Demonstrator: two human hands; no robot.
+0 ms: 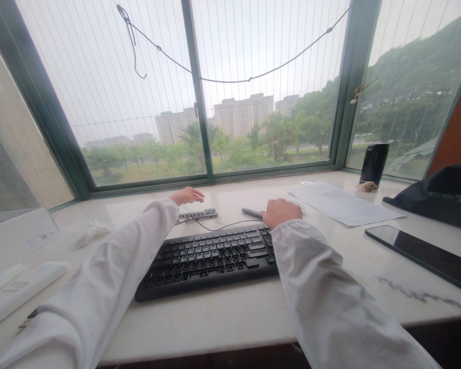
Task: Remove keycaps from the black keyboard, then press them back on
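A black keyboard [215, 259] lies in front of me, with many keycaps off its nearer rows and bare sockets showing. Just behind it, loose black keycaps [203, 214] are grouped in rows beside its cable. Above these keycaps hovers my left hand [187, 196], fingers stretched to the right; I see nothing clearly held in it. My right hand [284, 211] is closed at the keyboard's far right corner. A dark grey stick-shaped thing [251, 212] juts out leftward from its fingers; its other end is hidden by the hand.
Right of the keyboard lie a printed sheet [346, 202] and a black phone [426, 256]. A dark can [374, 163] and black cloth [441, 197] are farther right. At left are a white box [19, 233], crumpled tissue [92, 233] and a white power strip [26, 292]. A window [207, 102] stands behind.
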